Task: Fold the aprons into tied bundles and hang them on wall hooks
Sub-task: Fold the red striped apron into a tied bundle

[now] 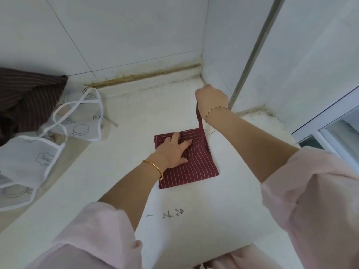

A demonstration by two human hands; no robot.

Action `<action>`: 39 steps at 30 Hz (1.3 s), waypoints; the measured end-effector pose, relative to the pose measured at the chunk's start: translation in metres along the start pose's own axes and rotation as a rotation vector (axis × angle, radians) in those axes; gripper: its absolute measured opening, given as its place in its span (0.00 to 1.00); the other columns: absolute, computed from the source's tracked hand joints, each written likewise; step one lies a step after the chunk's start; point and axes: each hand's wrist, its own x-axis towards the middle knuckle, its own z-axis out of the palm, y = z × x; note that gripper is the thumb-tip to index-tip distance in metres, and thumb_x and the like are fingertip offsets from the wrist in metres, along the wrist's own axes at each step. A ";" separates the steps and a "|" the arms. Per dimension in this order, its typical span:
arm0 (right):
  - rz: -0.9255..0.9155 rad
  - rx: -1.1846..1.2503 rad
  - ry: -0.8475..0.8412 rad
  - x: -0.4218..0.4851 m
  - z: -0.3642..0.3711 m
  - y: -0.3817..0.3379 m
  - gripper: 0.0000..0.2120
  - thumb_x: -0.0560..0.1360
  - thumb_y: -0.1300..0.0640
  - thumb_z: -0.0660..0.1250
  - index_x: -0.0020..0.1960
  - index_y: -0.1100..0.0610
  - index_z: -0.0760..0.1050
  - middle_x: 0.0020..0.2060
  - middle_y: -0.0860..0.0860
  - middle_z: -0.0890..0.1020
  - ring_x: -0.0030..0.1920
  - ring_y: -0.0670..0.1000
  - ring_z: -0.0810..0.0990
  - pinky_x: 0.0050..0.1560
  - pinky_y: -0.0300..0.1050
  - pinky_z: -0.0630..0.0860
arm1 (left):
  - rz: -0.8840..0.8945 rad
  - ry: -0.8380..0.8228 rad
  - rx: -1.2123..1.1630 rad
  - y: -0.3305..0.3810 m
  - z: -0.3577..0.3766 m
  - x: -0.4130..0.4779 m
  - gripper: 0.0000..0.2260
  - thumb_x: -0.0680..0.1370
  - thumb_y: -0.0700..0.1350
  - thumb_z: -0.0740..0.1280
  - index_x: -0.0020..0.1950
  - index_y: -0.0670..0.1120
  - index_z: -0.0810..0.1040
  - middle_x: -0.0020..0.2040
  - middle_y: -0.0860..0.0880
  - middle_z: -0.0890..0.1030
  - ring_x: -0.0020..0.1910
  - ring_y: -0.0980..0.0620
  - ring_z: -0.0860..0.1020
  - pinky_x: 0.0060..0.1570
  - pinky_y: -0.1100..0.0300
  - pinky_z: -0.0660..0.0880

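A dark red striped apron (194,167), folded into a small square, lies on the white counter (124,191). My left hand (172,152) lies flat on the fold with the fingers spread, pressing it down. My right hand (211,100) is raised behind the bundle near the wall corner and grips the apron's strap (200,123). The strap runs taut from the fist down to the bundle's far right corner and wraps across its top edge.
White printed aprons (77,113) with white ties lie in a heap at the left. A dark brown striped cloth (25,98) sits at the far left. Tiled walls close the back and the right corner. A window frame (330,121) stands at the right.
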 end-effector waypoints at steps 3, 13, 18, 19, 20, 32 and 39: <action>0.063 0.203 0.070 0.008 0.006 0.001 0.23 0.73 0.73 0.59 0.67 0.62 0.65 0.66 0.60 0.64 0.53 0.59 0.75 0.47 0.48 0.72 | 0.021 0.009 -0.226 -0.003 -0.007 -0.002 0.27 0.79 0.51 0.64 0.76 0.52 0.59 0.70 0.43 0.58 0.67 0.43 0.65 0.68 0.51 0.66; -0.269 0.050 -0.310 -0.017 0.084 -0.026 0.17 0.74 0.64 0.63 0.63 0.59 0.69 0.58 0.55 0.73 0.59 0.56 0.73 0.54 0.46 0.72 | -0.243 0.032 -0.135 -0.032 -0.017 0.002 0.27 0.76 0.50 0.62 0.73 0.48 0.59 0.68 0.44 0.65 0.67 0.43 0.63 0.62 0.48 0.64; -0.168 -0.089 -0.416 -0.011 0.091 -0.013 0.27 0.72 0.49 0.71 0.65 0.59 0.67 0.60 0.54 0.70 0.61 0.56 0.70 0.55 0.50 0.72 | -0.190 -0.018 -0.013 -0.032 -0.019 0.004 0.23 0.75 0.47 0.65 0.67 0.43 0.64 0.62 0.43 0.68 0.62 0.44 0.66 0.57 0.52 0.66; -0.166 -0.090 -0.451 -0.008 0.090 -0.011 0.30 0.70 0.46 0.72 0.64 0.59 0.67 0.59 0.54 0.71 0.61 0.56 0.70 0.56 0.50 0.73 | -0.188 -0.029 -0.009 -0.031 -0.020 0.005 0.22 0.74 0.46 0.67 0.64 0.43 0.65 0.60 0.44 0.70 0.60 0.44 0.67 0.56 0.52 0.67; -0.170 -0.097 -0.488 -0.007 0.089 -0.010 0.31 0.69 0.44 0.73 0.64 0.59 0.67 0.58 0.55 0.73 0.61 0.56 0.70 0.57 0.50 0.73 | -0.179 -0.041 -0.007 -0.031 -0.021 0.006 0.20 0.74 0.46 0.68 0.62 0.43 0.66 0.58 0.44 0.71 0.58 0.45 0.68 0.54 0.53 0.66; -0.373 -0.031 -0.340 -0.033 0.091 0.006 0.16 0.76 0.47 0.64 0.57 0.56 0.68 0.48 0.53 0.77 0.44 0.54 0.75 0.42 0.48 0.73 | -0.173 -0.078 -0.592 -0.033 -0.017 -0.010 0.21 0.72 0.36 0.68 0.63 0.45 0.68 0.55 0.46 0.73 0.49 0.48 0.75 0.45 0.57 0.74; -0.308 0.108 0.552 -0.021 0.032 0.012 0.15 0.62 0.64 0.75 0.44 0.61 0.73 0.39 0.57 0.78 0.39 0.58 0.77 0.37 0.45 0.69 | -0.040 0.909 -0.168 -0.026 -0.079 -0.022 0.06 0.71 0.38 0.68 0.48 0.41 0.79 0.48 0.42 0.76 0.47 0.42 0.73 0.44 0.51 0.71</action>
